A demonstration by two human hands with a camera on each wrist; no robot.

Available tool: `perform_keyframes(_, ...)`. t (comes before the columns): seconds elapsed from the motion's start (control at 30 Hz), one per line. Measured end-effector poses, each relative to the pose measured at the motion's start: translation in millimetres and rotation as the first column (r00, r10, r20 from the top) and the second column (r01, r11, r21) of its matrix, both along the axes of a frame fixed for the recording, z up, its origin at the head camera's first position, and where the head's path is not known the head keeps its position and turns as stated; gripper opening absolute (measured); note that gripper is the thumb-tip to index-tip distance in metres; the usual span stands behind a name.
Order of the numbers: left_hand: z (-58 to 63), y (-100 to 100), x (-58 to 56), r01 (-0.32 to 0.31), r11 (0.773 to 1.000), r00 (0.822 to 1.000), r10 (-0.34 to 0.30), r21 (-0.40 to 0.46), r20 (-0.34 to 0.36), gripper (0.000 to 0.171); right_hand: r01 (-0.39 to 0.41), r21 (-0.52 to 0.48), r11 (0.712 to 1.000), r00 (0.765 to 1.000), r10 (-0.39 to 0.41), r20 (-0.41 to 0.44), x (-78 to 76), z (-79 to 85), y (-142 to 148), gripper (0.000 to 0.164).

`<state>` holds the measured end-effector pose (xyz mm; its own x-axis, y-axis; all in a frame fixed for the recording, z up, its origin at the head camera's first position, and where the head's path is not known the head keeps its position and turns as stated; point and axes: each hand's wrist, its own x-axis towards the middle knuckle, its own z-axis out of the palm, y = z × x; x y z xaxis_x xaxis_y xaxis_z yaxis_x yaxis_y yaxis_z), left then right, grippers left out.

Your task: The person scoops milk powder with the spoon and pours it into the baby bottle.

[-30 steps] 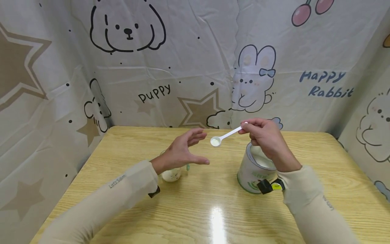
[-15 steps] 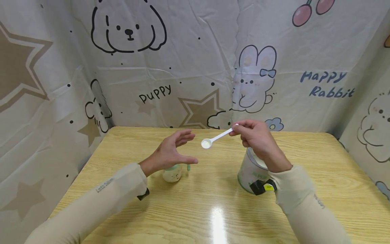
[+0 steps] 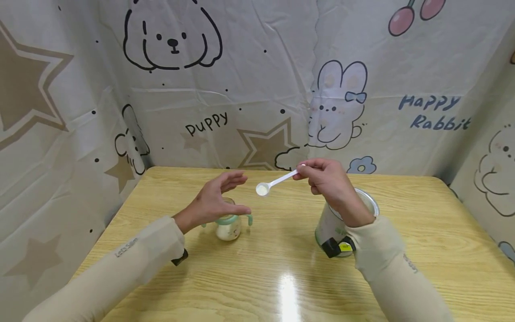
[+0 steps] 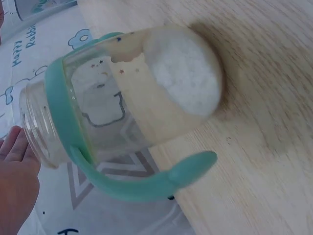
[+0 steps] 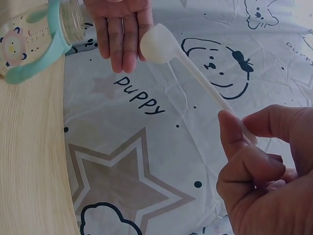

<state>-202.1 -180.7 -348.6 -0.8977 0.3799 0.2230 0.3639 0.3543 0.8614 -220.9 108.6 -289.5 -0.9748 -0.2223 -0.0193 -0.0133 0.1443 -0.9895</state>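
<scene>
"White plastic makes up the measuring scoop (image 3: 277, 180), a long slim handle and a round bowl of pale powder (image 3: 263, 189), raised above the wood-grained table (image 3: 249, 268)."

"And the feeding bottle (image 3: 228, 230)?"

"Clear and rounded, with curved mint-green handles and lumpy white powder (image 4: 188, 73) at its base, upright on the table."

"Fingers?"

"The right hand (image 3: 327, 183) pinches the scoop's handle end; the left hand (image 3: 211, 200) has fingers nearly straight, thumb wide apart, near the bottle."
</scene>
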Motion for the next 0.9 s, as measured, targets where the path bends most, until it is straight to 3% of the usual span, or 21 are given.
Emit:
perform_keyframes(0.33,-5.2,-15,2.6,-0.023,1.0,1.0,0.023,0.001,-0.011,0.081,-0.023,-0.007,1.0,1.0,0.023,0.011,-0.9,-6.6,-12,0.028)
perform_keyframes(0.9,-31.7,-40,9.9,-0.061,0.996,0.997,0.065,-0.069,0.048,0.087,-0.052,-0.073,0.996,0.998,0.055,0.041,-2.1,-18.0,-35,0.029)
